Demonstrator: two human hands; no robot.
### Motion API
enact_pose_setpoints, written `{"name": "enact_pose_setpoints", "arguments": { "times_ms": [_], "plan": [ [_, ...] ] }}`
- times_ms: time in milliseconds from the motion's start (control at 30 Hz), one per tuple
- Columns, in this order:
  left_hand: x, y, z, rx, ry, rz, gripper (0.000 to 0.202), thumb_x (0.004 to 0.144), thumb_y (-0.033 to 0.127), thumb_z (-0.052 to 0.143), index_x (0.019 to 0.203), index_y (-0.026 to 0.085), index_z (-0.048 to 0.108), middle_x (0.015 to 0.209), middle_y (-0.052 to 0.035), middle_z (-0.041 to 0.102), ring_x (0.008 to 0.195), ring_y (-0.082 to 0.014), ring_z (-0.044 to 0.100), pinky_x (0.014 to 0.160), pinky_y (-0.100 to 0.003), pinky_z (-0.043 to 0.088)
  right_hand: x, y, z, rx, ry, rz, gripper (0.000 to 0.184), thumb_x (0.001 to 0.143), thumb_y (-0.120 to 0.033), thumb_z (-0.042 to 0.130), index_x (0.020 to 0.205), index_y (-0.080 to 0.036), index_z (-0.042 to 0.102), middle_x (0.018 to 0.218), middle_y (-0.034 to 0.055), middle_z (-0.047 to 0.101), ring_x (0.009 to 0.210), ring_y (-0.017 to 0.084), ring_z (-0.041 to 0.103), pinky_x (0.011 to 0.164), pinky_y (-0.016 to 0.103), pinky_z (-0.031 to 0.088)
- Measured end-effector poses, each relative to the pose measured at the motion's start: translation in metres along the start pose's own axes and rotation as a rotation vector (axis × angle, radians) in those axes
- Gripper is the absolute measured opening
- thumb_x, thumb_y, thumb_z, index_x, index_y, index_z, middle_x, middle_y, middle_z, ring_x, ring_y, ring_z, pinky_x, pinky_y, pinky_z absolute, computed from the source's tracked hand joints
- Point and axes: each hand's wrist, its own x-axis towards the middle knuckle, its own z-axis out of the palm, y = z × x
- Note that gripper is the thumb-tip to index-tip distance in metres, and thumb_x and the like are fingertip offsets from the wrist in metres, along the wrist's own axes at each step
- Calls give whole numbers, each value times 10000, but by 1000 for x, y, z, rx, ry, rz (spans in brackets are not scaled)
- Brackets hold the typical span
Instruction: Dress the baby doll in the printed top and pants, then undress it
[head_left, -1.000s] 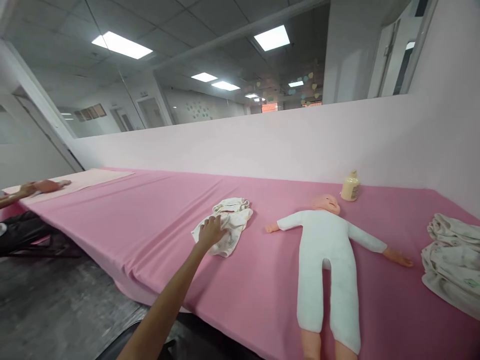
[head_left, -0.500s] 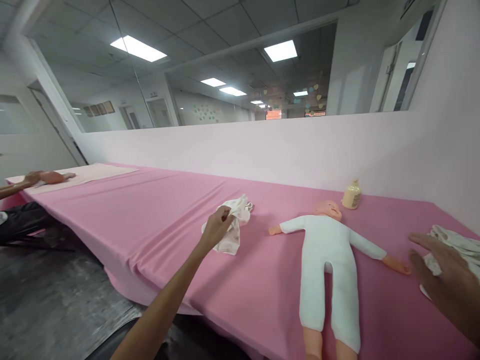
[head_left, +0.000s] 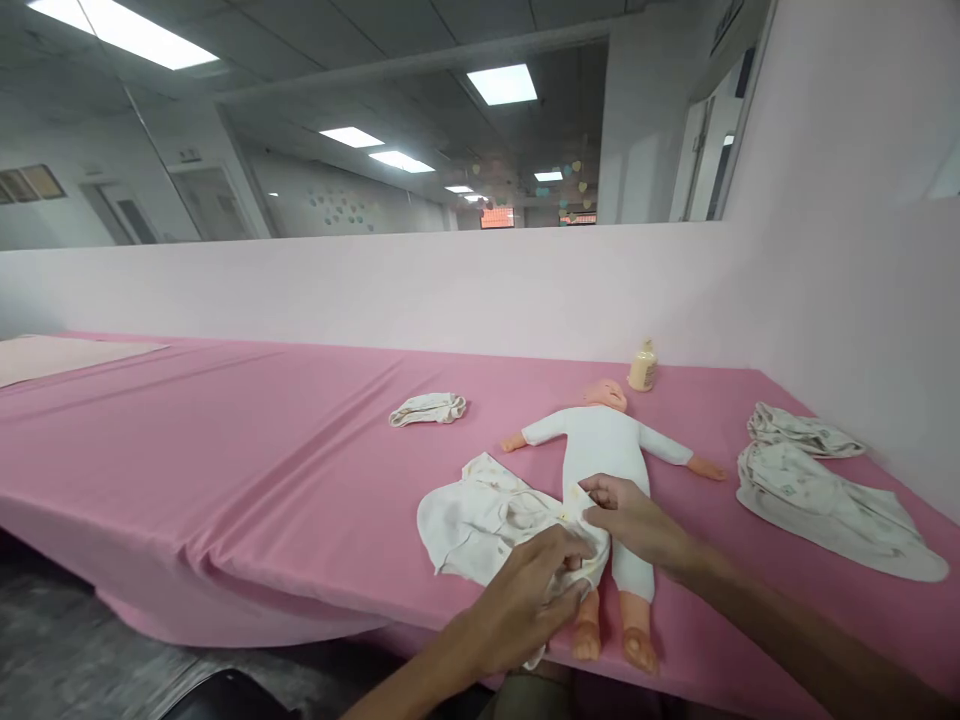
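A white baby garment with a small print is partly spread on the table, its right end lifted over the doll's legs. My left hand pinches the lifted edge from the near side. Opposite it, the fingers of my right hand are closed on the same garment near a yellow spot. The baby doll lies face up in a white bodysuit, arms spread and bare feet towards me. Part of its lower body is hidden behind the cloth and my hands.
Pink cloth covers the long table. A small folded cloth lies left of the doll. Beyond its head stands a cream bottle. To the right are folded printed clothes, near the white wall.
My left hand has moved from the bunched cloth left of the doll to the doll's legs. My right hand, open near the right-hand clothes before, now grips the garment. The view has turned right.
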Motion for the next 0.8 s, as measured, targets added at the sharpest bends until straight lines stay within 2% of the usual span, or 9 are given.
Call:
{"name": "enact_pose_setpoints", "arguments": {
  "times_ms": [100,167,233,333,433,500,600,667,800],
  "plan": [
    [-5,-6,8,-86,109,-59,351,869,317,593,1209,246,540,1215,-75,532,1101,-201,517,970,-329,437,-7,1,-6,7,64,-15,158,754,-306,574,826,-188,651,695,-1,622,699,161,568,643,269,453],
    [-9,-15,14,-116,196,-156,502,813,387,669,1269,254,504,1281,-92,480,1152,-234,485,994,-369,428,-11,-1,-19,11,172,-20,171,762,-337,541,792,-194,632,660,-7,597,668,158,541,620,265,435],
    [-12,-26,18,-142,220,-231,609,781,442,697,1313,259,463,1317,-97,455,1171,-252,474,991,-388,431,-14,-4,-33,6,299,-20,192,758,-368,521,758,-199,612,636,-6,576,651,160,520,599,261,416],
    [-7,-42,16,-117,298,-255,520,870,481,566,1313,236,446,1292,-106,482,1139,-240,502,970,-392,436,-16,-10,-50,18,435,-34,178,742,-368,511,684,-207,562,622,0,541,641,161,486,580,259,391],
    [14,-59,0,46,399,-256,498,925,481,459,1343,212,424,1354,-123,467,1227,-251,458,1019,-411,391,-21,-19,-60,114,473,-94,156,724,-321,513,615,-213,484,619,-3,472,623,144,423,574,253,369],
    [32,-70,-12,219,273,-222,513,896,467,519,1340,219,453,1399,-110,466,1284,-274,417,1062,-430,339,-26,-24,-65,183,467,-139,172,719,-296,516,588,-212,444,631,-4,433,619,137,386,569,251,357],
    [52,-85,-25,412,30,-253,320,921,341,459,1185,204,578,1183,-94,636,1112,-266,556,983,-421,380,-41,-24,-78,220,437,-184,212,749,-302,530,581,-213,435,636,-5,402,616,140,364,568,263,354],
    [57,-92,-28,483,-20,-295,294,934,235,363,1065,180,620,1039,-92,676,993,-247,598,912,-399,408,-55,-18,-91,202,356,-167,228,783,-337,544,607,-215,465,638,-6,415,609,143,372,571,273,357],
    [55,-102,-26,555,-48,-225,239,861,190,442,1011,169,626,1079,-106,639,1021,-251,564,913,-391,404,-84,1,-114,-14,42,-30,291,825,-477,561,712,-212,602,679,16,515,626,157,444,610,298,380]
  ]
}}
